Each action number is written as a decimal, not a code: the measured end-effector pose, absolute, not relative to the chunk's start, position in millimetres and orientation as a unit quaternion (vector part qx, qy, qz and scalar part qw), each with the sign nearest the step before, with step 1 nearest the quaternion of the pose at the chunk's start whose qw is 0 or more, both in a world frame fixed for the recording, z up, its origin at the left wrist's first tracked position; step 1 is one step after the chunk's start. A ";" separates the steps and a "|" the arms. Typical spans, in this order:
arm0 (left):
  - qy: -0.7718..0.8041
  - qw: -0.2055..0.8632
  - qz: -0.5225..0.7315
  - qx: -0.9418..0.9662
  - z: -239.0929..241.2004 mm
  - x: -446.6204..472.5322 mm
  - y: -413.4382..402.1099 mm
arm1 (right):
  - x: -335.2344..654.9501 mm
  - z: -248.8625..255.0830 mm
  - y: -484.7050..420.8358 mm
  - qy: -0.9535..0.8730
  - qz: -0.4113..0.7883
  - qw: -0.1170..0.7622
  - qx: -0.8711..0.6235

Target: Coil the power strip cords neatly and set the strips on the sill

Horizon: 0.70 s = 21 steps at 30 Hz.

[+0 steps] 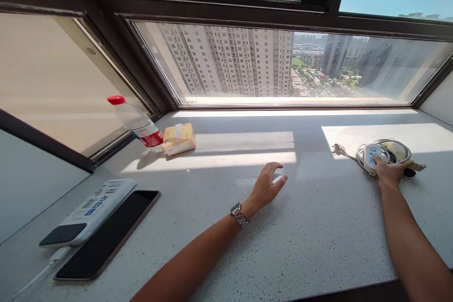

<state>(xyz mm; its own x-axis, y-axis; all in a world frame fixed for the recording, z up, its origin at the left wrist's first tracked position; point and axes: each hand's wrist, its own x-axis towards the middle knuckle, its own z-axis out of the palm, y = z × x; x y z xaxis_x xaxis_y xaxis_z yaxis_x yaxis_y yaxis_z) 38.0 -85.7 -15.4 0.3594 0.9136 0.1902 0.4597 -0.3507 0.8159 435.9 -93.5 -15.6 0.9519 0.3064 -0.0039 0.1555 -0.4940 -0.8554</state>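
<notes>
My right hand (390, 172) is closed on a white power strip (371, 159), its thumb on the strip's face. The strip's grey cable (403, 145) lies in loops around and behind that hand, and its plug (339, 149) rests on the speckled sill to the left. A yellowish thing and a dark round thing (409, 172) sit partly hidden beside the coil; I cannot make out their kind. My left hand (266, 186), with a metal-banded watch (239, 214) at the wrist, is over the middle of the sill. Its thumb and fingers are apart, with nothing between them.
On the left stand a red-capped plastic bottle (141, 125) and a yellow tissue pack (180, 139). Nearer lie a white power bank (95, 210) with a cable plugged in and a dark phone or tablet (109, 233). A window frame (290, 107) bounds the sill (318, 231) behind.
</notes>
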 end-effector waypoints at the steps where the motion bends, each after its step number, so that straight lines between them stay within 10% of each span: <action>1: 0.458 0.338 0.331 0.753 -15.6 38.0 -85.9 | 433.0 -11.9 -95.2 -0.143 0.082 0.471 -0.866; 12: 0.452 0.330 0.332 0.759 -15.2 37.8 -87.0 | 407.4 -8.9 -103.0 -0.279 -0.104 0.375 -0.878; 21: 0.445 0.312 0.336 0.769 -18.1 37.9 -85.0 | 393.7 -16.4 -95.3 -0.381 0.036 0.241 -0.892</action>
<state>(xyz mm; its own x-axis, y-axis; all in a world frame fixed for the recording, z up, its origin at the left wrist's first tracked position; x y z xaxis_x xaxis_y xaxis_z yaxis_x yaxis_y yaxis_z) 37.9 -85.0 -18.1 0.3782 0.8942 0.2395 0.4752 -0.4096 0.7787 393.7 -95.3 -16.4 0.7076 0.6967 0.1182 0.6616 -0.5944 -0.4571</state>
